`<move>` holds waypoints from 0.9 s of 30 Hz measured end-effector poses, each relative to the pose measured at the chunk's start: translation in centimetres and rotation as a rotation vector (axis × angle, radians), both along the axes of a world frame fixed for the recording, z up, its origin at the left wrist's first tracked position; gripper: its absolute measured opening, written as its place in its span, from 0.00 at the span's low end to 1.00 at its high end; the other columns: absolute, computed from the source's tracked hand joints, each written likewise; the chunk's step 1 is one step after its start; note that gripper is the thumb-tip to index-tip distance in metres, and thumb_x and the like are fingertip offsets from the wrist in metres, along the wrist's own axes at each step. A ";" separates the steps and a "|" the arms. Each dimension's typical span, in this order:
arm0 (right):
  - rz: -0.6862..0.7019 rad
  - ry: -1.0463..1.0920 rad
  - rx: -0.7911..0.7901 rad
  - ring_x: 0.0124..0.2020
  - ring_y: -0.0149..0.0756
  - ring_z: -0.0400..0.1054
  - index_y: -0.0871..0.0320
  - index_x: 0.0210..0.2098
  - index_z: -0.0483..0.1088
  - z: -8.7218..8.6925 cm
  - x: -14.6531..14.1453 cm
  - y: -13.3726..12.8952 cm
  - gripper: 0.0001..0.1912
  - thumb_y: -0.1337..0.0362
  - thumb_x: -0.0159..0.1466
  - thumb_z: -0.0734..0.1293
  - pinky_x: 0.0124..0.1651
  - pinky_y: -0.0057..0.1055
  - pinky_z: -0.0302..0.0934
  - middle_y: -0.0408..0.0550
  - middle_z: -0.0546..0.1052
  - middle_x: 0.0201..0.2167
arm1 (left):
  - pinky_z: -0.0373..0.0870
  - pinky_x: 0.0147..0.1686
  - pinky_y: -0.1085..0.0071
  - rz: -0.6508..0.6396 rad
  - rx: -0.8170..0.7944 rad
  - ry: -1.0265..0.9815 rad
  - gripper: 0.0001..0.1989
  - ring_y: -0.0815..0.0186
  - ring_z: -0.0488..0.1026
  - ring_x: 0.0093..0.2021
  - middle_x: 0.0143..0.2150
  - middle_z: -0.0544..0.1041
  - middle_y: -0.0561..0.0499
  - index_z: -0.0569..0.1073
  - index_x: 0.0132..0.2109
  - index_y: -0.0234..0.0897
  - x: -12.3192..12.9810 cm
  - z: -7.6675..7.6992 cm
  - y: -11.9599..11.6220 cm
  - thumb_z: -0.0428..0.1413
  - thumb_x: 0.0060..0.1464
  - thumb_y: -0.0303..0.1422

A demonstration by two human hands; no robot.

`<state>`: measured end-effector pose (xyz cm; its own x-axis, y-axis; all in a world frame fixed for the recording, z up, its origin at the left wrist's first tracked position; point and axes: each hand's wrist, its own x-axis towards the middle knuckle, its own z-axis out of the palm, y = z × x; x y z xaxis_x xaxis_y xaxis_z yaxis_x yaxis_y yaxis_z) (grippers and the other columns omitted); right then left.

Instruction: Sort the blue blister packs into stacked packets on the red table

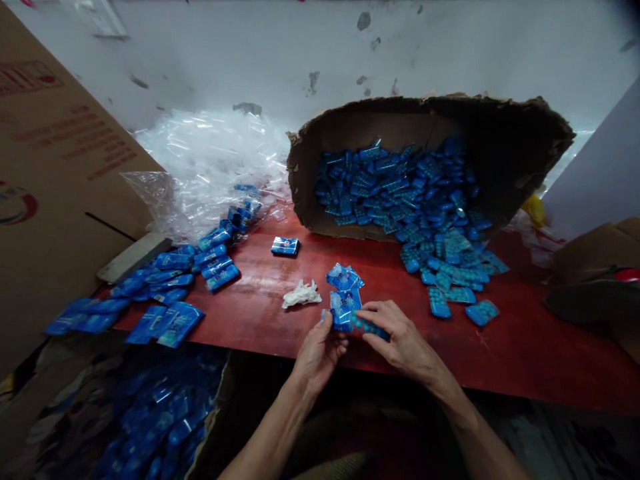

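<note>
My left hand [320,351] is closed at the lower left edge of a blue printed packet [345,303], its thumb on top and its fingers curled below. My right hand [404,340] pinches a blister pack [369,325] with blue-green round pieces, held close against the packet's right side. Just behind them lie more blue printed packets [345,276] on the red table. A crumpled white wad [301,295] sits to the left of these, and a small stack of blue cards [285,246] lies farther back.
A torn cardboard box [360,117] on its side spills many blister packs [400,193] onto the red table [530,340]. Filled blue packs [173,277] lie at the left beside clear plastic wrappers [215,147]. Below the left edge, an open carton holds more blue packs [160,413].
</note>
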<state>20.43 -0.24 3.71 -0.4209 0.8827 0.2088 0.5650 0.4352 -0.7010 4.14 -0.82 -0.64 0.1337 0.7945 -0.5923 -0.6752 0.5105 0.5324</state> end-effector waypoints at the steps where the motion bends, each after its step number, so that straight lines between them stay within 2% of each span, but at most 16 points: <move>1: 0.002 -0.004 0.007 0.44 0.37 0.61 0.53 0.45 0.67 0.1 -0.1 -0.1 0.16 0.67 0.57 0.62 0.47 0.36 0.58 0.48 0.69 0.44 | 0.62 0.17 0.80 0.003 0.020 0.020 0.13 0.74 0.66 0.17 0.18 0.70 0.54 0.67 0.29 0.33 0.0 0.0 0.0 0.57 0.44 0.39; 18: 0.029 0.057 -0.065 0.46 0.37 0.61 0.53 0.46 0.66 -0.6 0.5 -0.3 0.16 0.64 0.57 0.63 0.49 0.38 0.57 0.49 0.69 0.45 | 0.59 0.17 0.79 0.016 0.134 0.171 0.16 0.74 0.65 0.17 0.18 0.69 0.54 0.68 0.28 0.32 0.3 0.0 0.0 0.55 0.43 0.43; 24: 0.029 0.028 0.012 0.46 0.38 0.61 0.54 0.46 0.66 -1.1 0.5 -0.2 0.17 0.66 0.57 0.63 0.48 0.39 0.58 0.50 0.69 0.44 | 0.59 0.18 0.78 -0.015 0.196 0.336 0.15 0.74 0.65 0.17 0.19 0.70 0.54 0.69 0.29 0.32 0.6 0.0 -0.2 0.56 0.43 0.42; 27: 0.001 0.031 0.091 0.46 0.40 0.61 0.55 0.49 0.63 -2.1 -0.2 -0.4 0.19 0.67 0.57 0.62 0.47 0.40 0.59 0.51 0.69 0.44 | 0.62 0.20 0.77 0.006 0.208 0.316 0.15 0.73 0.66 0.19 0.21 0.72 0.53 0.70 0.31 0.32 0.9 0.0 -0.2 0.56 0.43 0.41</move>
